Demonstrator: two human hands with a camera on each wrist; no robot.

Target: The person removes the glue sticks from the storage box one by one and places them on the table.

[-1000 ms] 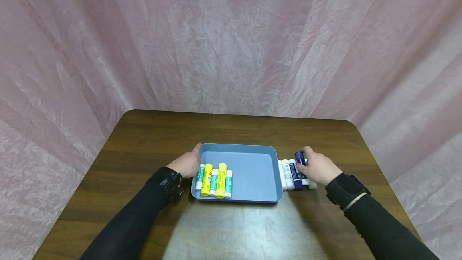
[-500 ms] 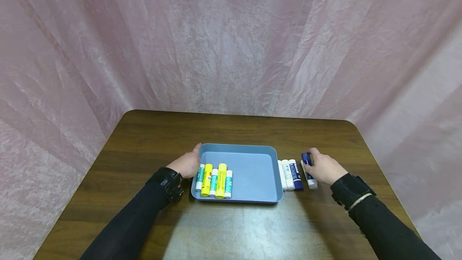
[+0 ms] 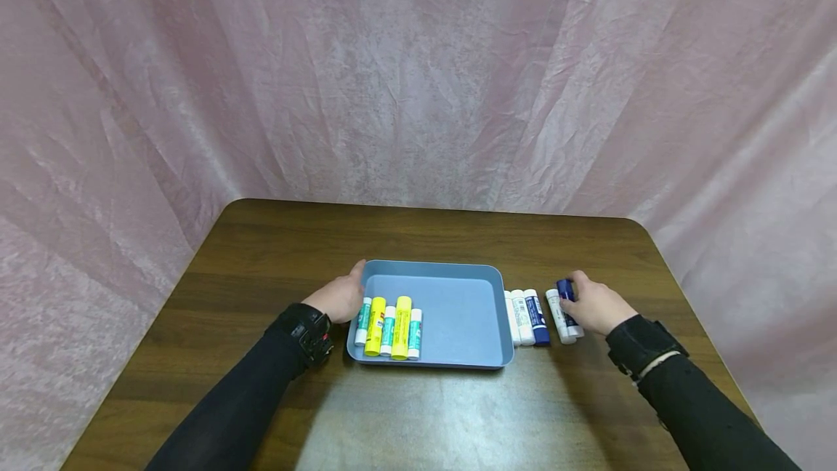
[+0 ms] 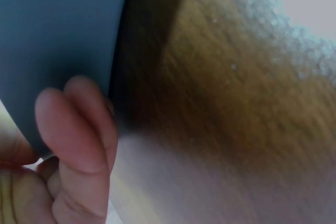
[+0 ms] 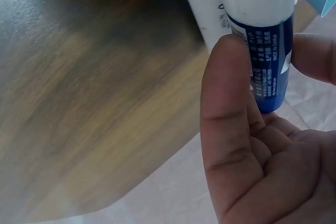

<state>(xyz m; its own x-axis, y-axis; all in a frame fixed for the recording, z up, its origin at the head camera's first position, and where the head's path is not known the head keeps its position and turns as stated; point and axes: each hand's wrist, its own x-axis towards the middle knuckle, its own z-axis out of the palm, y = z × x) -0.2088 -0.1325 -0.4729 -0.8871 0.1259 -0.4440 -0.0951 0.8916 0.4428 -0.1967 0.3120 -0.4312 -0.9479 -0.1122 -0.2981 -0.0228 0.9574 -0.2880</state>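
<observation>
The right hand (image 3: pixel 596 307), in the lower right of the head view, pinches a navy stick (image 5: pixel 265 45) between thumb and fingers, close beside a white stick (image 3: pixel 559 317). The left hand (image 3: pixel 340 299), at lower left of centre, touches the left end of the tray (image 3: pixel 464 311); if it also grips it, I cannot tell. Inside, at left, lie two yellow sticks (image 3: pixel 402 329) and three green sticks (image 3: pixel 415 331). Just beyond the right wall, a blue stick (image 3: pixel 538 320) lies on the table (image 3: pixel 418 231).
</observation>
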